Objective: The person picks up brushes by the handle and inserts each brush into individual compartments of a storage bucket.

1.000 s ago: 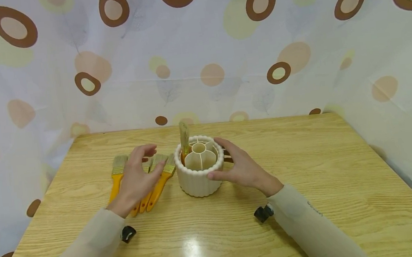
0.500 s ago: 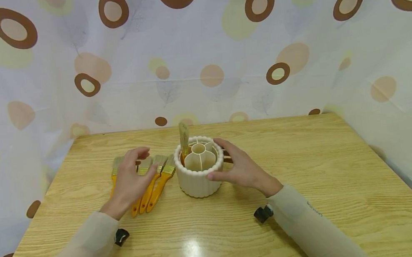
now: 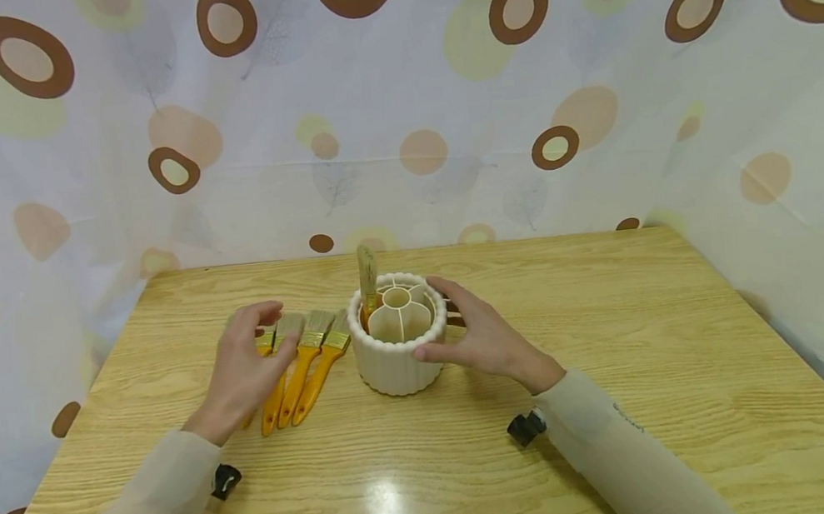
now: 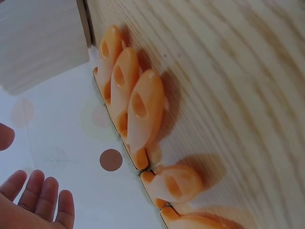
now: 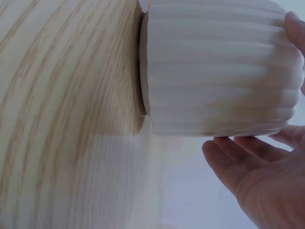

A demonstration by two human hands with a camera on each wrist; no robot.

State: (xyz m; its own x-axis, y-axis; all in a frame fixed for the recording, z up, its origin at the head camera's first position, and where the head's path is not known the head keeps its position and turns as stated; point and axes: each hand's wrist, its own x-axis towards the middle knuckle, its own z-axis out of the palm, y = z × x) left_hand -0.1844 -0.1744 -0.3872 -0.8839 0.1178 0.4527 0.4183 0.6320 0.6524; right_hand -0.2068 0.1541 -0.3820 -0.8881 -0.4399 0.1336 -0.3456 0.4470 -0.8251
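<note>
A cream, ribbed round brush holder (image 3: 397,367), divided inside into petal-like compartments, stands upright on the table. One paintbrush (image 3: 368,274) stands bristles-up in its left compartment. My right hand (image 3: 492,336) grips the holder from the right, thumb on the near side and fingers on the far side; the right wrist view shows the fingertips against the ribbed wall. To the holder's left lie several flat paintbrushes (image 3: 312,380) with orange handles. Above the leftmost ones hangs my left hand (image 3: 239,376), holding nothing, its fingers loosely bent. It partly hides those brushes in the head view.
The wooden table (image 3: 627,435) reaches back to a white patterned curtain (image 3: 396,108), which also hangs at both sides. In the left wrist view the orange handle ends (image 4: 145,112) lie in a row on the wood.
My left hand has moved left and slightly towards me over the brushes, uncovering more of the right-hand ones. The right hand and the holder have stayed in place.
</note>
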